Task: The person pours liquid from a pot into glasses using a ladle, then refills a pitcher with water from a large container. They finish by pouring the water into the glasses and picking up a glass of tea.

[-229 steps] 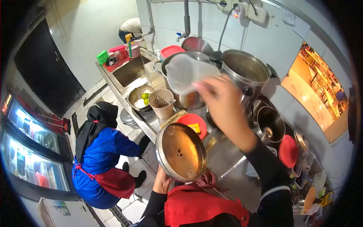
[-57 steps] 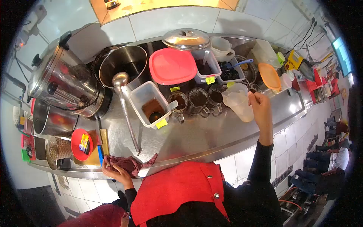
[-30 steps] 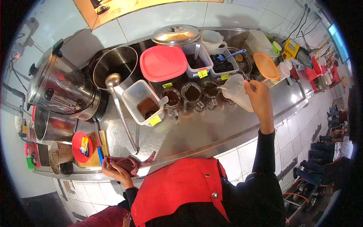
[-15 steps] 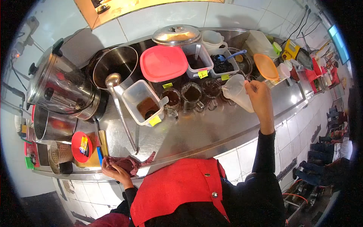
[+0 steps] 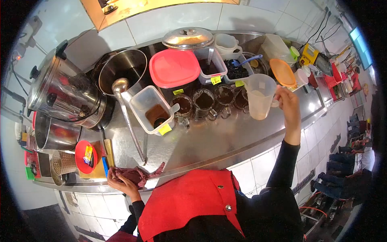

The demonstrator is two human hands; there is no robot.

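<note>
My right hand (image 5: 289, 105) grips the handle of a translucent plastic jug (image 5: 259, 97), held upright just right of a row of glass mugs (image 5: 205, 100) with dark contents on the steel counter (image 5: 209, 141). My left hand (image 5: 123, 183) rests on a dark red cloth (image 5: 135, 174) at the counter's front edge. I wear a red apron over black sleeves.
A ladle (image 5: 127, 113) leans out of a steel pot (image 5: 123, 70). A clear tub of brown liquid (image 5: 155, 111), a red-lidded box (image 5: 174, 68), a large urn (image 5: 60, 90), tubs of dark jelly (image 5: 236, 68) and an orange lid (image 5: 282, 71) crowd the back. People sit at far right.
The jug was tilted with its spout over the rightmost mugs; now it stands upright and has shifted slightly right. My left hand stays on the cloth.
</note>
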